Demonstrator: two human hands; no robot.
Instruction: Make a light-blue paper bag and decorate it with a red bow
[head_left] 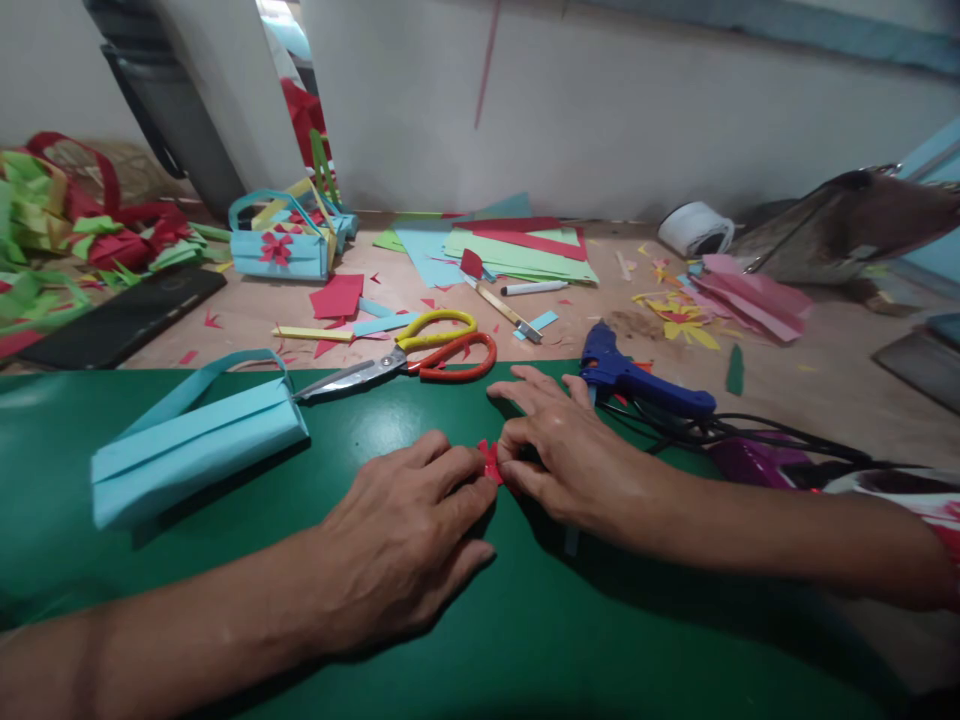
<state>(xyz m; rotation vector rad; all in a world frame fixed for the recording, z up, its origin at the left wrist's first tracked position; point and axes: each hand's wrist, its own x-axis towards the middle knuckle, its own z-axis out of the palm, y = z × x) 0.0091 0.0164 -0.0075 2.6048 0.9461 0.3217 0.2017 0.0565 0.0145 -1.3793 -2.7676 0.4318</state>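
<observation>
A small red paper flower [490,462] lies on the green mat [360,650], between my two hands. My left hand [412,530] presses its bent fingertips on the flower's left edge, with the thumb stretched out below. From the other side, my right hand [559,445] pinches the flower between thumb and forefinger while its other fingers spread upward. A light blue paper handbag [199,450] with a strap handle rests to the left. Scissors [390,358] with one yellow and one red handle lie beyond my hands. Past my right hand is a blue glue gun [637,372].
Finished paper bags [277,255], one with a red flower, stand at the back left near a black phone [124,315]. Coloured sheets [517,250], a cutter knife [501,308], a white pen [534,287] and paper scraps lie behind. Dark cables [720,428] run along the right.
</observation>
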